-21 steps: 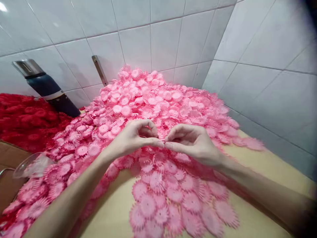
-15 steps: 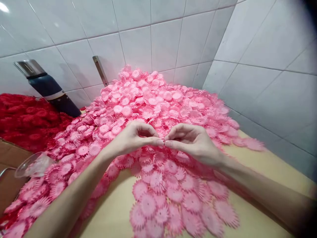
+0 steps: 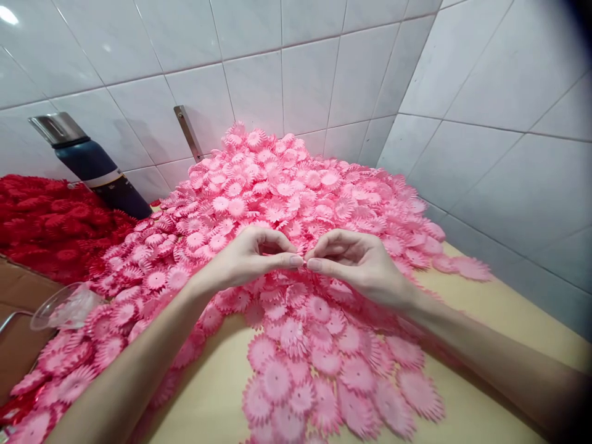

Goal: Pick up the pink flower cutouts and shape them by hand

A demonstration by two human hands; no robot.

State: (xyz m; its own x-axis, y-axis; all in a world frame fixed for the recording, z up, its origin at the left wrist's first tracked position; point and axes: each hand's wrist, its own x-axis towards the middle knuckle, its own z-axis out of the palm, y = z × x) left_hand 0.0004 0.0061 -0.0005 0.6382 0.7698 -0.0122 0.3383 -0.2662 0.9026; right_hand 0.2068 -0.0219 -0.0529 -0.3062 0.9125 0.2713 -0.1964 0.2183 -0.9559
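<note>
My left hand (image 3: 263, 258) and my right hand (image 3: 358, 265) meet over the pink heap, thumb pressed to index finger on each. Between the touching fingertips a tiny bit of pink shows; what they pinch is mostly covered and too small to name. Beneath and behind them rises a large heap of pink fringed discs (image 3: 277, 185), flower-like, many with a small hole in the middle. Several more pink fringed discs (image 3: 277, 379) spread flat towards me, overlapping, in the space between my forearms.
A dark blue bottle (image 3: 99, 163) with a steel cap stands at left by a red heap (image 3: 50, 222). A cardboard box (image 3: 23, 302) and a clear plastic lid (image 3: 65, 308) lie below. Tiled walls (image 3: 250, 80) and a metal strip (image 3: 187, 131) bound the yellow tabletop (image 3: 208, 382).
My fingertips have drawn slightly apart, and a little more pink shows between them. The pinch of both hands stays closed; the heaps look unchanged.
</note>
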